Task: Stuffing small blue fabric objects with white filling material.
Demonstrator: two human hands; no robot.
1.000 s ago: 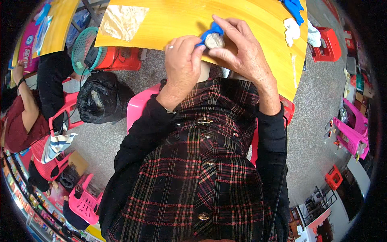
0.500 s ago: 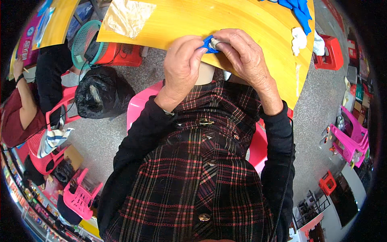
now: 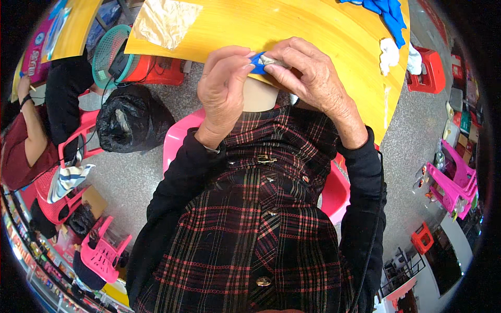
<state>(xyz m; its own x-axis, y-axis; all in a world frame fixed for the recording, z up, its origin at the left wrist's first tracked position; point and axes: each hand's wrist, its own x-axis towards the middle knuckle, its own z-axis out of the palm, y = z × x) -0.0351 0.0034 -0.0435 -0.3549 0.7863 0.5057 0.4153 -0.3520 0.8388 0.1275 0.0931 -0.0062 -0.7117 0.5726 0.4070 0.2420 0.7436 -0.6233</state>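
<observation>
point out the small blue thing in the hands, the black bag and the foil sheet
small blue thing (image 3: 257, 62), head view, on its blue end between the fingertips
black bag (image 3: 133, 121), head view, on its bulging middle
foil sheet (image 3: 164, 22), head view, on the crinkled centre

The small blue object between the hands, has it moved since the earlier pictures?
Yes. The small blue object has come toward the person, from over the yellow table to its near edge.
</observation>
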